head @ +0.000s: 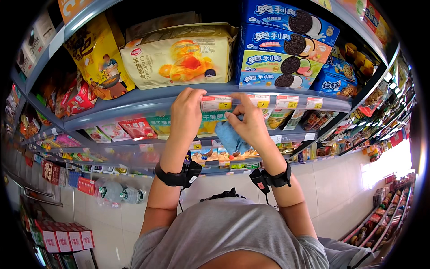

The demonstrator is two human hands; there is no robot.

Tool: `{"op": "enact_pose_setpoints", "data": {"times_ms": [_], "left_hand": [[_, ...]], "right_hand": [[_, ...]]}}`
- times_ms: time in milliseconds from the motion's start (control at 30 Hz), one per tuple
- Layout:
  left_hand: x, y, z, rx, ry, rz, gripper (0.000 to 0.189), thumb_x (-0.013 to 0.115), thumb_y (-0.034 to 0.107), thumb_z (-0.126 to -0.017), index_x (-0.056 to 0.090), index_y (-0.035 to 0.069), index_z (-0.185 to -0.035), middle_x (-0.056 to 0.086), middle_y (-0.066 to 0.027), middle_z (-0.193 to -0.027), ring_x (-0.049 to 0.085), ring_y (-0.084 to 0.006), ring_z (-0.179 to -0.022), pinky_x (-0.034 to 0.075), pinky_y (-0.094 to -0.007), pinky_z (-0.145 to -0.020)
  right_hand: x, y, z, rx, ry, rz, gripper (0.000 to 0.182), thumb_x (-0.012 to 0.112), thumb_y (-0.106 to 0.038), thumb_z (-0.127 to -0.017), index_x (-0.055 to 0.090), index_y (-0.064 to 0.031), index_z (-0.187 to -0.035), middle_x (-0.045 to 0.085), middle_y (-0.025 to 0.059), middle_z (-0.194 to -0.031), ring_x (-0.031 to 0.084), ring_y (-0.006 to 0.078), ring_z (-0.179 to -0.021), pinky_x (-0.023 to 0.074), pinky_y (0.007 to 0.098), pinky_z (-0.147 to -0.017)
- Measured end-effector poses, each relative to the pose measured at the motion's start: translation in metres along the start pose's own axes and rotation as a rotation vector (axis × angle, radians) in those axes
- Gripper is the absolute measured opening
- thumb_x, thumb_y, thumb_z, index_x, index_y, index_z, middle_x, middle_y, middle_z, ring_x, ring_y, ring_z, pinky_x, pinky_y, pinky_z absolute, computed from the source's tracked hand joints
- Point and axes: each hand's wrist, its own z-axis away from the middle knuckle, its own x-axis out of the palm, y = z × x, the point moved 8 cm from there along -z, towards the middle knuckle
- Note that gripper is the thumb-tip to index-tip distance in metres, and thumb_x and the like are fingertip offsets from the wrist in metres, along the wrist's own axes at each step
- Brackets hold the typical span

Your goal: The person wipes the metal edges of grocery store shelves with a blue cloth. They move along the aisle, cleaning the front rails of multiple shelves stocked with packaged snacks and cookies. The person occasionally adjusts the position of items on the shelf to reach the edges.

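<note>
A paper price tag (216, 103) sits in the clear label strip on the front edge of a grey shelf, straight ahead. My left hand (186, 112) is at the tag's left end, fingers close together and fingertips against the strip; whether they pinch anything is hidden. At the tag's right end is my right hand (248, 122), its index finger bent over the strip and its thumb below. A crumpled blue cloth (231, 136) hangs from the curled fingers of that same hand.
Above the strip stand a croissant bag (181, 57), a yellow pouch (100, 60) and stacked Oreo boxes (285, 43). Lower shelves hold snack pouches (137, 128). Large water bottles (112, 191) stand on the tiled floor at left; pink-and-white cartons (65, 237) are further back.
</note>
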Motion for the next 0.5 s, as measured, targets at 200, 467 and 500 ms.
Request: {"op": "enact_pose_setpoints", "data": {"times_ms": [200, 467, 500], "left_hand": [[0.0003, -0.001, 0.001, -0.001, 0.0, 0.012, 0.018, 0.056, -0.007, -0.074, 0.061, 0.0, -0.089, 0.059, -0.0133, -0.084, 0.059, -0.033, -0.079, 0.047, -0.0405, -0.069], [0.0081, -0.0003, 0.003, 0.003, -0.049, -0.001, 0.019, 0.058, -0.007, -0.072, 0.065, 0.001, -0.088, 0.054, -0.01, -0.084, 0.056, -0.0286, -0.083, 0.046, -0.0381, -0.071], [0.0083, 0.0001, 0.0033, 0.005, -0.047, -0.006, 0.019, 0.057, -0.007, -0.072, 0.065, 0.001, -0.088, 0.054, -0.0099, -0.084, 0.056, -0.0284, -0.083, 0.046, -0.0381, -0.071]], "right_hand": [[0.001, 0.002, -0.0003, -0.019, 0.015, 0.04, 0.042, 0.065, -0.008, -0.075, 0.048, -0.0042, -0.113, 0.061, 0.0123, -0.065, 0.061, 0.0307, -0.058, 0.0463, 0.0382, -0.055], [0.0005, 0.0022, -0.0005, -0.002, 0.008, 0.046, 0.042, 0.064, -0.011, -0.076, 0.048, -0.0062, -0.114, 0.061, 0.0115, -0.066, 0.061, 0.0328, -0.061, 0.0469, 0.0399, -0.057], [0.001, 0.0033, -0.0007, -0.008, 0.011, 0.043, 0.042, 0.064, -0.011, -0.076, 0.048, -0.0063, -0.114, 0.062, 0.0115, -0.066, 0.061, 0.0331, -0.061, 0.047, 0.0403, -0.058]]}}
